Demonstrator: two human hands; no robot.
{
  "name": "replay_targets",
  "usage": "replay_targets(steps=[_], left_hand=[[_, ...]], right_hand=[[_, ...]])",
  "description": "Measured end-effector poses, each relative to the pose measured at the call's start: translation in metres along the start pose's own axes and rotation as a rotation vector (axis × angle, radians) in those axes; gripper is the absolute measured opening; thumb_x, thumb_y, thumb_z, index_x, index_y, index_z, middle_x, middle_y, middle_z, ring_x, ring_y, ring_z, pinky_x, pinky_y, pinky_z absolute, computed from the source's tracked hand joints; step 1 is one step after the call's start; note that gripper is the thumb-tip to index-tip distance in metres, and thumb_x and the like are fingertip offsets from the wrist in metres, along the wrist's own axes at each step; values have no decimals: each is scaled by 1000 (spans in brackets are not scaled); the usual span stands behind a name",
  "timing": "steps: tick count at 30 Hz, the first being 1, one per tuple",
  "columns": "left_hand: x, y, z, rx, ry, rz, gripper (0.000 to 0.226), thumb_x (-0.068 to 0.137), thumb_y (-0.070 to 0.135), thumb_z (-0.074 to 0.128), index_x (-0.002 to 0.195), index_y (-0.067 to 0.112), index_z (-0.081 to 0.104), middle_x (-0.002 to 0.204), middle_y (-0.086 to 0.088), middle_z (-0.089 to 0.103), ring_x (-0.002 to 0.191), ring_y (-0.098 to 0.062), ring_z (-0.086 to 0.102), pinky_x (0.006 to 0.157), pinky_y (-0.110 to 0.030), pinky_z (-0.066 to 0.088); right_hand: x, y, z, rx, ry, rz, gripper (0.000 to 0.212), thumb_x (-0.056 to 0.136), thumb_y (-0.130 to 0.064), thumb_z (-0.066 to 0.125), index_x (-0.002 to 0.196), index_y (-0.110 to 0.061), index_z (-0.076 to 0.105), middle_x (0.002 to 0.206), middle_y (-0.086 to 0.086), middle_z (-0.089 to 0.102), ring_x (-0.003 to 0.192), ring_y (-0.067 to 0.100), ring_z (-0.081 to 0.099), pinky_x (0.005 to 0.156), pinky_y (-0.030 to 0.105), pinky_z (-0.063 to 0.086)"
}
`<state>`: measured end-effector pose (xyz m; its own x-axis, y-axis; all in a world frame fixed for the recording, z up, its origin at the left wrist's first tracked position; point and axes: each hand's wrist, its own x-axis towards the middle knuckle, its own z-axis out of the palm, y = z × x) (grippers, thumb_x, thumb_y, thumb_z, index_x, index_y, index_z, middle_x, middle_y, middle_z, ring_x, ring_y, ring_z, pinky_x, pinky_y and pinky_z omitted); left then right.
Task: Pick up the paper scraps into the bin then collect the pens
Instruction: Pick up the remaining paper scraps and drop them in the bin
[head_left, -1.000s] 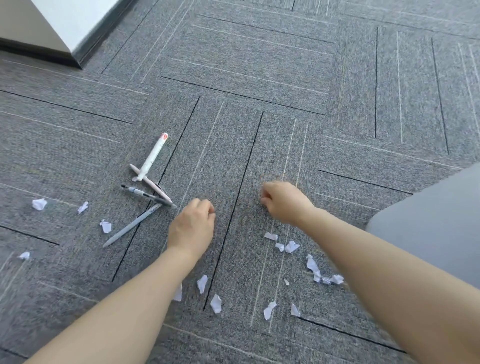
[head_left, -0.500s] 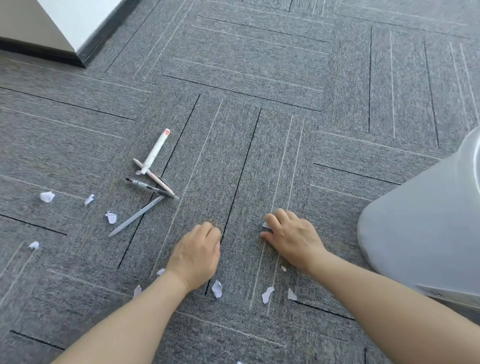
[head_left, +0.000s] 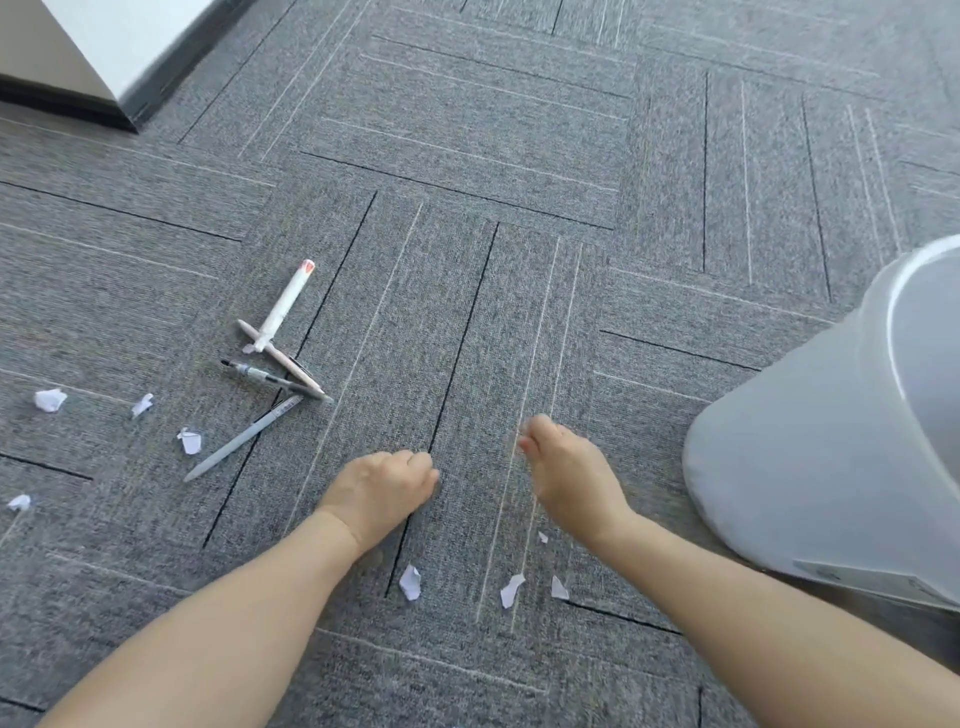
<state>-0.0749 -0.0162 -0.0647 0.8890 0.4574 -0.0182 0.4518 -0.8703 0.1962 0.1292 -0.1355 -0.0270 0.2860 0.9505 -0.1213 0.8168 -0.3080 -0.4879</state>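
Small white paper scraps lie on the grey carpet: three (head_left: 410, 582) between my forearms and several (head_left: 190, 441) at the left. Several pens (head_left: 270, 376) lie crossed left of centre, among them a white pen with a red end (head_left: 285, 306) and a grey pen (head_left: 244, 439). My left hand (head_left: 379, 493) rests knuckles-up in a fist on the carpet; nothing shows in it. Just above the carpet, my blurred right hand (head_left: 566, 473) has its fingers pinched together, with something pale at the tips. The translucent white bin (head_left: 805, 467) stands right of that hand.
A white wall corner with a dark baseboard (head_left: 119, 109) sits at the top left. Grey carpet tiles (head_left: 467, 156) with dark and light lines stretch beyond the hands.
My right hand pressed down on the scraps near it, then closed and lifted; those scraps are gone from the carpet. The view shifted, bringing the bin in at the right. My left fist stayed closed.
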Motion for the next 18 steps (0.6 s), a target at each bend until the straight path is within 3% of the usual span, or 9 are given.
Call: replay_targets(steps=[2,4,6,10,14,16,18], left_hand=[[16,16,-17,-161,104,-104,43,99,35,30,64,17,45,50,10,34,35,-10,36,32,-13,21],[49,41,-42,-357,279,-260,43,96,41,31,63,17,42,50,9,40,39,-11,41,35,-19,27],[92,77,-81,-553,440,-316,43,95,41,37,62,14,42,49,8,39,42,-8,36,40,-22,26],[163,173,-170,-810,664,-106,40,96,32,48,60,17,37,46,9,30,42,-7,27,43,-23,22],[197,261,-196,-892,456,129,38,94,31,53,62,16,39,52,8,36,51,-13,37,51,-29,25],[209,286,-189,-667,275,179,29,94,31,50,70,15,50,68,0,51,67,-21,49,58,-31,29],[216,299,-183,-471,141,234,28,95,28,45,82,9,60,90,-8,60,86,-26,54,66,-33,37]], right_hand=[[2,-19,-25,181,130,38,22,101,-21,46,81,-12,45,65,-1,54,54,17,46,49,32,39],[7,-42,-66,285,325,11,25,100,-20,49,77,-15,42,57,-8,45,48,8,38,47,25,34],[7,-60,-121,309,525,-22,25,99,-19,51,76,-14,43,53,-10,38,48,10,36,45,19,28],[-23,-37,-221,226,791,81,27,99,-23,52,78,-7,50,52,-5,40,51,11,38,52,21,32],[-81,31,-258,102,693,488,28,94,-27,53,73,-10,56,55,4,50,57,23,49,56,33,38],[-104,57,-260,77,550,684,29,92,-30,54,71,-11,60,62,7,57,68,31,55,61,37,41],[-121,72,-263,57,542,774,31,92,-32,52,73,-10,62,68,7,60,74,34,57,66,40,43]])
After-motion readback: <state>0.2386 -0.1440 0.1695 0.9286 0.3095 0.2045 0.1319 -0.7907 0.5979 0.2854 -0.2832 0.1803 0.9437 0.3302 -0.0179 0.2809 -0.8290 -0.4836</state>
